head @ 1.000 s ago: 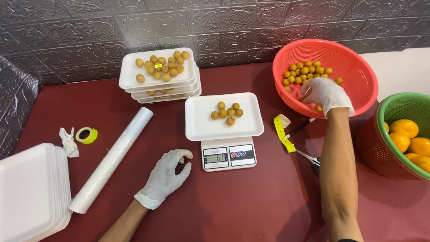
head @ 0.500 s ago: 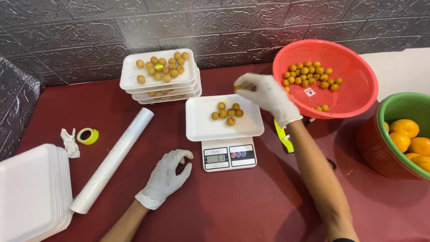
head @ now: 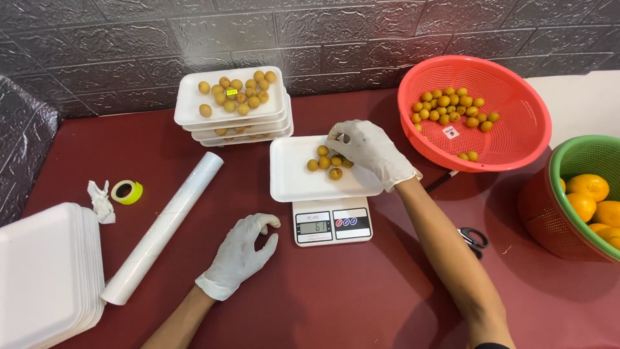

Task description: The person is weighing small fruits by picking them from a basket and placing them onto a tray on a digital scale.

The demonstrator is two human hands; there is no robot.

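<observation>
A white foam tray (head: 294, 178) rests on a small digital scale (head: 332, 226) and holds several small yellow-brown fruits (head: 327, 161). My right hand (head: 370, 152), in a white glove, hovers over the tray's right side with fingers curled down at the fruits; whether it holds any is hidden. My gloved left hand (head: 242, 252) lies on the red table left of the scale, fingers loosely bent, holding nothing. A red basket (head: 516, 139) at the right holds more of the same fruits.
Stacked foam trays filled with fruit (head: 232, 103) sit behind the scale. A roll of clear film (head: 165, 226), a yellow tape roll (head: 126, 192), a stack of unused foam trays (head: 45, 274), scissors (head: 475, 240) and a green basket of oranges (head: 591, 194) surround it.
My right hand moved from the red basket leftward to the tray on the scale and lowered over the fruits. The left hand stayed put.
</observation>
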